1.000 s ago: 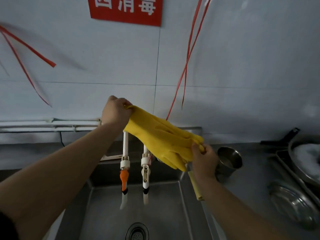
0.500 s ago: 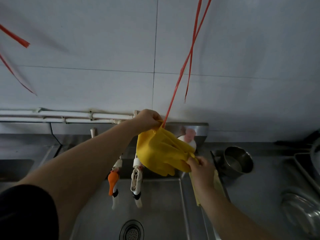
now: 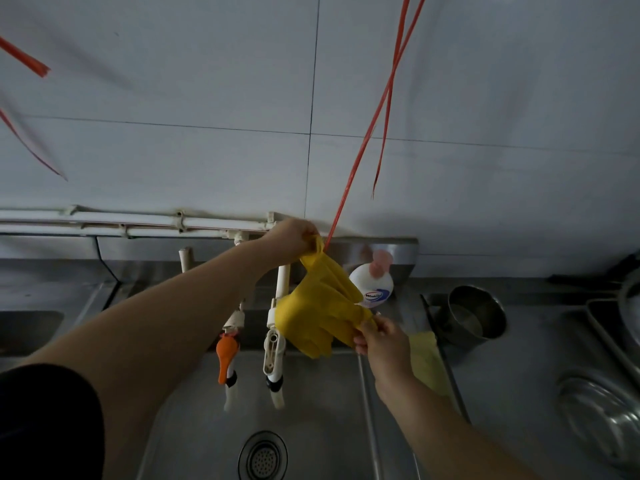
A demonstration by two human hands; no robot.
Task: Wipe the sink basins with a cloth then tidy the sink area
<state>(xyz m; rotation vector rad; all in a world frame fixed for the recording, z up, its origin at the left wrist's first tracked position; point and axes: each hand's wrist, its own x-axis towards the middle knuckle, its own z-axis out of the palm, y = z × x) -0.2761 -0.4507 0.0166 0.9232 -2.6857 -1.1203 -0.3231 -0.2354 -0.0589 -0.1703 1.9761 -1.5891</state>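
Yellow rubber gloves (image 3: 318, 306) hang bunched above the steel sink basin (image 3: 194, 427), in front of the taps. My left hand (image 3: 292, 237) grips their upper end against the wall ledge, where a red plastic strap (image 3: 367, 133) comes down. My right hand (image 3: 381, 341) pinches their lower end near the basin's right rim. A pale yellow cloth (image 3: 427, 362) lies on the divider just right of that hand.
Two taps, one with an orange handle (image 3: 227, 355) and one white (image 3: 273, 355), hang over the basin above the drain (image 3: 263, 457). A white soap bottle (image 3: 375, 285) stands behind the gloves. A steel cup (image 3: 476, 315) and steel dishes (image 3: 602, 420) sit on the right counter.
The gloves have gone from a stretched diagonal to a bunch. My left hand carried their top right to the ledge by the red strap. The view tilted down.
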